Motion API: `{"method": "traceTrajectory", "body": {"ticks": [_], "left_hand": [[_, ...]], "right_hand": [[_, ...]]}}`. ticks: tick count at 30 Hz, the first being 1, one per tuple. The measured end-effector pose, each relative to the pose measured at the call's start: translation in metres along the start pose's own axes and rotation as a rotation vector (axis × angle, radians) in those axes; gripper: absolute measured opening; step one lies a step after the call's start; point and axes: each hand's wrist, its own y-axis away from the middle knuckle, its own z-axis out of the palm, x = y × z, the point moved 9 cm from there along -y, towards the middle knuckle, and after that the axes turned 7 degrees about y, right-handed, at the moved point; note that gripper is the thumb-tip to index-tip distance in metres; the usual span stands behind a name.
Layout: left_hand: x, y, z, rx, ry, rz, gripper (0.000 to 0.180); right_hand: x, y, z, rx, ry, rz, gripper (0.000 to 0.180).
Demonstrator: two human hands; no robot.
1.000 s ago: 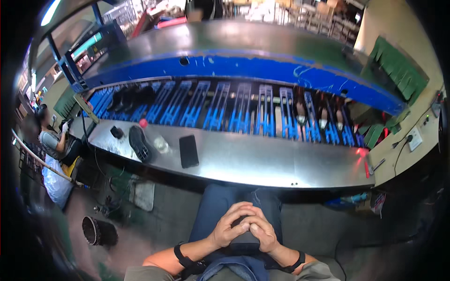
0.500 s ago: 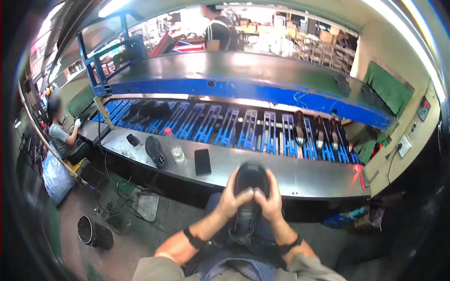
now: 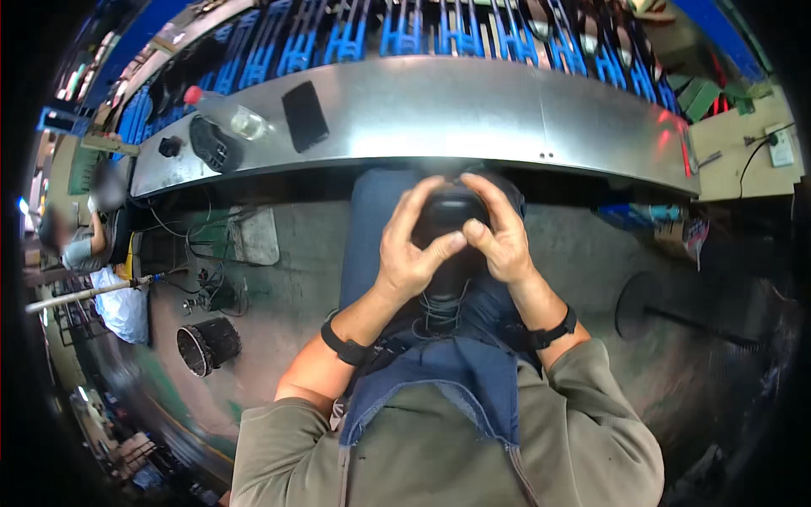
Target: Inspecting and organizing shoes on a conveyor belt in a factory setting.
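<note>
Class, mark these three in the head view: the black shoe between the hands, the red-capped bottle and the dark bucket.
Black shoe (image 3: 454, 270), head view: dark upper, behind the toe.
Red-capped bottle (image 3: 227, 113), head view: clear body.
Dark bucket (image 3: 222, 340), head view: outer side wall.

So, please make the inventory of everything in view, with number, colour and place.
Bench: 1, silver, ahead
Rack bars: many, blue, beyond the bench
Bottle: 1, clear with red cap, bench's left
Phone: 1, black, right of bottle
Shoe or sole: 1, black, near side of bottle
Lump: 1, black, bench's left end
Tool: 1, red, bench's right end
Socket: 1, white, far right
Bucket: 1, black, floor left
Sack: 1, white, left of bucket
Co-worker: 1, grey top, far left
Apron: 1, blue, lower middle
Held shoe: 1, black, middle
Left hand: 1, bare, round held shoe
Right hand: 1, bare, round held shoe
</note>
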Motion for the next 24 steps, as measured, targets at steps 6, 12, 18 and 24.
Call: {"method": "traceTrajectory", "body": {"ticks": [6,12,18,24], "left_hand": [[-0.042,-0.01,-0.001,0.089,-0.036,-0.054,0.064],[-0.063,-0.01,-0.006,0.128,-0.001,-0.115,0.068],[-0.077,0.029,-0.022,0.12,0.155,-0.401,0.085],[-0.066,0.058,-0.046,0.261,0.345,-0.509,0.066]], "right_hand": [[0.042,-0.004,-0.005,0.105,0.026,0.105,0.048],[0.069,0.0,0.007,0.123,-0.08,0.236,0.046],[0.083,0.061,0.039,0.05,-0.119,0.313,0.072],[0.064,0.063,0.055,-0.117,0.199,0.351,0.083]]}}
